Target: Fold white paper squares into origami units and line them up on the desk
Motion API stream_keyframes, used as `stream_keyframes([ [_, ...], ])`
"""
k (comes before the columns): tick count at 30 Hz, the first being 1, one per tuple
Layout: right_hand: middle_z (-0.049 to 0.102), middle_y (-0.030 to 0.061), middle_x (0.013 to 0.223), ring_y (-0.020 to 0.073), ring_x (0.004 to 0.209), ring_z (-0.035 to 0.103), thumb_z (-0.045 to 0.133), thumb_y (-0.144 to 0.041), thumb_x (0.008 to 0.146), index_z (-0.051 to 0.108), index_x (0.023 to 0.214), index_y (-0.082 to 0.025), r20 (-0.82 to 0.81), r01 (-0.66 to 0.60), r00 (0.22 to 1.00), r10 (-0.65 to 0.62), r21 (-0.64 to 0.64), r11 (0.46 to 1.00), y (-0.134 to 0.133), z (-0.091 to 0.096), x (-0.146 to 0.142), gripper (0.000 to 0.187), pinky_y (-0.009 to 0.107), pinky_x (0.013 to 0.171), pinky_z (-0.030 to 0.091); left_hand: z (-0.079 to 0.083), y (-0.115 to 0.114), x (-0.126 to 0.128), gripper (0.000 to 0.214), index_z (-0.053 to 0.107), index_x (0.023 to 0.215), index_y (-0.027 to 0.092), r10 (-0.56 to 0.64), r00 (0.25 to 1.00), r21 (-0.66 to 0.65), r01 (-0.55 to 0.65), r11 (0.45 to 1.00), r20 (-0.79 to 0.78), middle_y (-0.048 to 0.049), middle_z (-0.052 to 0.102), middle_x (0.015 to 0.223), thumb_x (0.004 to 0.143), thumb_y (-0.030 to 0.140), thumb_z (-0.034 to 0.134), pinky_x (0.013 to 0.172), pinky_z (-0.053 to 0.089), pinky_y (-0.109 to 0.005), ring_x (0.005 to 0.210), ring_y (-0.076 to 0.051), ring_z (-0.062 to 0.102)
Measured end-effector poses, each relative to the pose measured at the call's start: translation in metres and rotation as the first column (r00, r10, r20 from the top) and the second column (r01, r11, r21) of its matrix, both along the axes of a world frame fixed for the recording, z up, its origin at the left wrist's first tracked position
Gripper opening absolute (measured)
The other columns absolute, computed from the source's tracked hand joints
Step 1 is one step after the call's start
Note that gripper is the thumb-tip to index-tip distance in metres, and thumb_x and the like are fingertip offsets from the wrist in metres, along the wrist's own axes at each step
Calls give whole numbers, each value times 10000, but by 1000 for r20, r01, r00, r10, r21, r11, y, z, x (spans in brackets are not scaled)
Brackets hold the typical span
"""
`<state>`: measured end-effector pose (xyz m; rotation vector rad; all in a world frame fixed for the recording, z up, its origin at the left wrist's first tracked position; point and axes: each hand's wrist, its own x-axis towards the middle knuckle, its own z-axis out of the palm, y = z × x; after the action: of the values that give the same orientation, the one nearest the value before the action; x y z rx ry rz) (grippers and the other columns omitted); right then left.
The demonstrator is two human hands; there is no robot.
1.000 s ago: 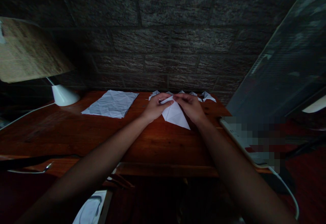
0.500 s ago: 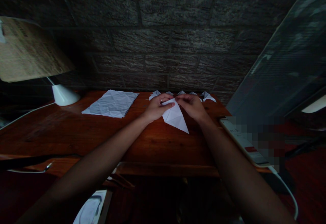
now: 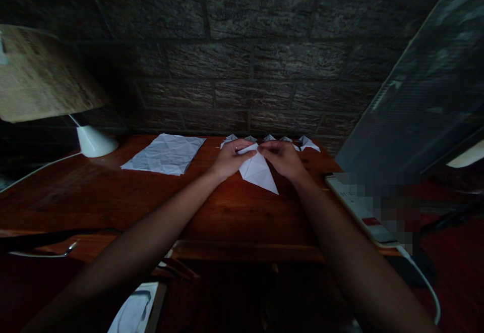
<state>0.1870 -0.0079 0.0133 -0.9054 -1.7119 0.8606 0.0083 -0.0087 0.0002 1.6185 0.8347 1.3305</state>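
Between my hands is a white sheet of folded paper (image 3: pixel 260 174), creased and narrowing to a point at its lower right. My left hand (image 3: pixel 231 158) grips its upper left part, thumb on top and fingers behind. At the top edge, my right hand (image 3: pixel 283 156) pinches the paper between thumb and fingertips. Just behind the hands, along the wall side of the table, stands a row of several small folded paper pieces (image 3: pixel 309 144), partly hidden by my fingers. A stack of creased paper sheets (image 3: pixel 166 154) lies to the left.
On the wooden table (image 3: pixel 242 222), a lamp (image 3: pixel 93 141) with a rough shade stands at the left. A tablet-like device (image 3: pixel 359 207) with a white cable (image 3: pixel 427 277) rests at the right edge. A brick wall (image 3: pixel 227 60) rises behind, and a panel (image 3: pixel 412 80) leans at the right.
The folded paper has shifted slightly up and left, its lower tip a little higher. My left thumb has slid a little left; both hands still grip the paper.
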Motion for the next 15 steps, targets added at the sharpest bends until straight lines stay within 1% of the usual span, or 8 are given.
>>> stream_keyframes([
  [3,733,40,814,162,718,626,664,-328,739,720,782,-179,-13,6,1000,-6,28,1000,0,-1,1,166,313,697,493,2,-2,0,180,724,886,182,3,1000,9,-3,1000,-13,-54,738,948,734,270,757,849,501,-358,890,-185,663],
  [10,736,38,846,174,757,635,661,-356,764,725,808,-182,30,-36,999,36,5,999,0,-1,2,190,328,732,496,1,-1,-1,202,738,869,174,35,999,-20,-35,999,14,-50,736,913,720,305,771,789,497,-326,834,-180,657],
  [15,743,40,843,170,747,638,664,-358,764,724,801,-183,26,-26,999,25,10,1000,0,-1,2,189,327,732,499,2,-2,2,141,744,848,186,55,998,-40,-54,998,32,-45,737,902,724,251,761,776,487,-311,819,-168,648],
])
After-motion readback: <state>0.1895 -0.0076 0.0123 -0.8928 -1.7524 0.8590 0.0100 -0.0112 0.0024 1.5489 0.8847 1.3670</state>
